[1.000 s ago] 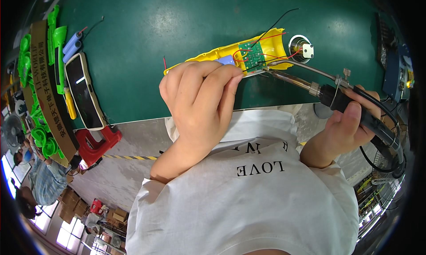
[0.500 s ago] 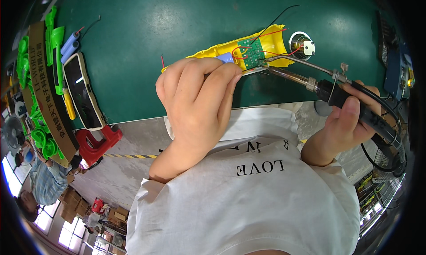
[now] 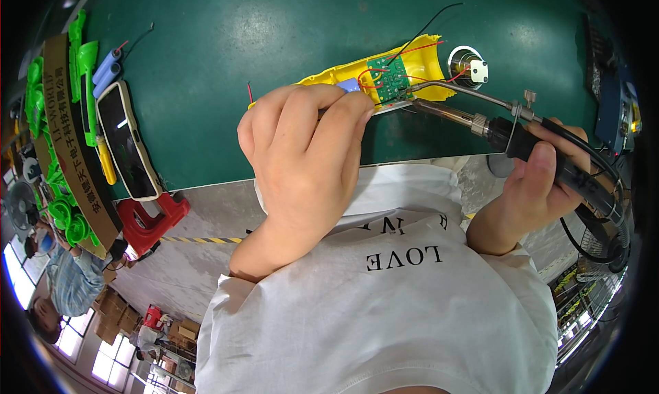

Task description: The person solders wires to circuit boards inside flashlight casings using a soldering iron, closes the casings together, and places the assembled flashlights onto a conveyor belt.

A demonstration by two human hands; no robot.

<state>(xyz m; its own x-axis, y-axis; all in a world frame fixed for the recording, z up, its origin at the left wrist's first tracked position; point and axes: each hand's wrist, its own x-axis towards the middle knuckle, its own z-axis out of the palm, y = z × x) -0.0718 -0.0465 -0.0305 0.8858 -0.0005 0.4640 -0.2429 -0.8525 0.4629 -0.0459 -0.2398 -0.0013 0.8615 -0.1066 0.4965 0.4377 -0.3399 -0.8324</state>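
My left hand (image 3: 305,157) is closed over the near side of a yellow plastic housing half (image 3: 326,75), thumb and forefinger pressed together by its edge. A green circuit board (image 3: 389,79) with red and black wires lies in the housing. Part of a blue battery cell (image 3: 349,85) shows beside my fingers; the rest is hidden. My right hand (image 3: 542,178) grips the black handle of a soldering iron (image 3: 449,114). Its tip, with a thin metal feed tube (image 3: 467,90) alongside, is at the board's near right edge. Whether the tip touches is too small to tell.
A round silver lamp reflector (image 3: 467,66) stands right of the housing on the green table (image 3: 274,23). At left lie a phone (image 3: 127,140), blue battery cells (image 3: 106,73), a yellow-handled tool (image 3: 106,160) and a cardboard box (image 3: 75,147) with green parts. A blue device (image 3: 613,109) stands far right.
The soldering iron has shifted very slightly right. My left hand and the housing have moved a little up and left.
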